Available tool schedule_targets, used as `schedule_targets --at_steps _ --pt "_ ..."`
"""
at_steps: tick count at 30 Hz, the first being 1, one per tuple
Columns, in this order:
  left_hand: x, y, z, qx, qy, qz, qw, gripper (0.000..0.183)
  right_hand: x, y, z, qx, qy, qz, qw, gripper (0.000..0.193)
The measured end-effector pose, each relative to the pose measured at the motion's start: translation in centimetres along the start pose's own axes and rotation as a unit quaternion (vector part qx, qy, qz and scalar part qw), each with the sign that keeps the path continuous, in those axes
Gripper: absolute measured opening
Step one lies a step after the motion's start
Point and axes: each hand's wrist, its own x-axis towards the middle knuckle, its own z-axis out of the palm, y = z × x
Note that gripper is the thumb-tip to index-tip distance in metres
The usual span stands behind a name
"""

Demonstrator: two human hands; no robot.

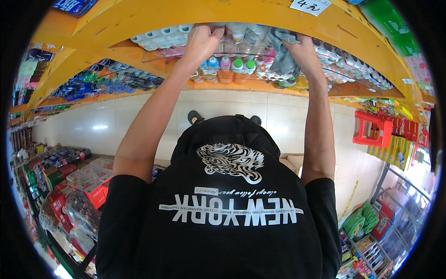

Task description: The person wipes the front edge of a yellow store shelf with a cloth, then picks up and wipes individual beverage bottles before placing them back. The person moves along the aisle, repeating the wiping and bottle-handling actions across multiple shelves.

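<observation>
1. Both arms (320, 125) stretch forward, up the frame.
2. Right hand (303, 50), upper right of centre, clutches a bunched grey cloth (283, 61) there.
3. Left hand (204, 43), upper centre, curls beside shelved bottles (236, 33); from here I can't tell its grip.

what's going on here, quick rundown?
A person in a black T-shirt has both arms raised to a yellow-orange shop shelf stocked with bottles. The right hand grips a grey cloth, which hangs down in front of the bottles. The left hand is up at the upper row of bottles; whether it grasps one isn't clear. Below stand bottles with green caps.
</observation>
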Motion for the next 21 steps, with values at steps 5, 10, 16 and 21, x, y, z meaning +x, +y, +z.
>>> schedule_targets --at_steps 5,10,16,21 --pt "-1.1 0.1 0.3 -0.023 0.038 0.016 0.999 0.036 -0.8 1.5 0.2 -0.048 0.021 -0.035 0.998 0.05" --pt "-2.6 0.4 -0.2 -0.068 0.04 0.019 0.997 0.054 -2.2 1.1 0.3 -0.067 0.016 -0.028 0.997 0.057" --pt "-2.7 -0.7 -0.7 -0.04 0.009 0.06 0.997 0.056 -3.3 -0.5 0.1 -0.088 -0.006 0.003 0.996 0.058" --pt "-2.3 -0.8 -1.4 -0.035 -0.05 0.041 0.997 0.053 -3.7 -0.1 0.1 -0.057 -0.017 0.002 0.998 0.058"
